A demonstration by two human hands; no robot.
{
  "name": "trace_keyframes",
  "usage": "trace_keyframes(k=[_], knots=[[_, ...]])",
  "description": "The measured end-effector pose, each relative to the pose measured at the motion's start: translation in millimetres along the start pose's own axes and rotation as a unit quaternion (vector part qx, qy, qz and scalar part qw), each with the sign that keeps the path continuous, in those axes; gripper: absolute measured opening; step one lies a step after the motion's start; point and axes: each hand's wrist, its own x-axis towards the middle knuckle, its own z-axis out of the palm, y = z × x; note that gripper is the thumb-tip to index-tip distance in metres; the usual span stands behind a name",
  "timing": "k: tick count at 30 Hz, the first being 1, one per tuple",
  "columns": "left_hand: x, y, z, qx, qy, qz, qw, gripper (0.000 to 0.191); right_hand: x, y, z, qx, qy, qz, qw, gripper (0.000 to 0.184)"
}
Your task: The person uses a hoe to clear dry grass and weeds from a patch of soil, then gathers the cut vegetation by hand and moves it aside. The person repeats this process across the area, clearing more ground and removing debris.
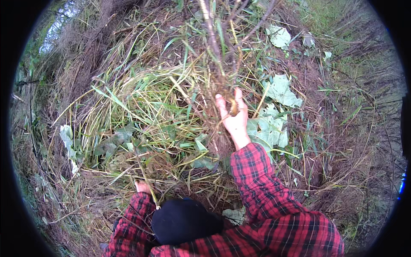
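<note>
My right hand (236, 120) reaches forward with its palm up. Its thumb and a finger close around the muddy, rooty base of a bundle of woody stems (212, 35), which runs away from me to the top of the view. Before me lies a heap of cut grass and straw (154, 106) with leaves mixed in. My left hand (143, 186) is low at the near edge of this heap. Its fingers are mostly hidden by grass, so its hold cannot be made out. A yellowish stick (146, 175) slants past it, its pale end near my dark-clothed knee (186, 221).
Large lobed green leaves (282, 91) lie right of the heap, and another pale leaf (279, 36) lies farther off. A curled pale leaf (66, 138) is at the left. Brown soil and dry brush (86, 61) surround the heap, with taller grass (359, 64) at the right.
</note>
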Motion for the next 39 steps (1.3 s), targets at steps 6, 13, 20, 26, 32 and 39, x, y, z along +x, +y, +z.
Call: trace_keyframes(k=[6, 13, 20, 26, 32, 39], knots=[[-52, -10, -64, 0.006, -0.049, 0.157, 0.986, 0.020, -94, -21, 27, -0.471, -0.136, -0.171, 0.855, 0.031], [-176, -19, -238, -0.241, -0.018, 0.459, 0.855, 0.016, -160, 33, 80, -0.482, -0.329, -0.208, 0.785, 0.029], [-268, 1, -310, -0.187, 0.118, 0.339, 0.914, 0.027, -168, 70, 123, -0.483, -0.235, -0.228, 0.812, 0.031], [-226, -169, -315, -0.602, 0.222, 0.193, 0.742, 0.023, -156, 62, 164, -0.491, -0.209, -0.030, 0.845, 0.040], [-238, -212, -290, -0.673, 0.511, 0.081, 0.528, 0.025, -144, 9, 118, -0.394, -0.554, -0.020, 0.733, 0.088], [-244, -108, -248, -0.545, 0.374, 0.161, 0.733, 0.012, -42, -72, -93, -0.042, -0.400, -0.089, 0.911, 0.036]])
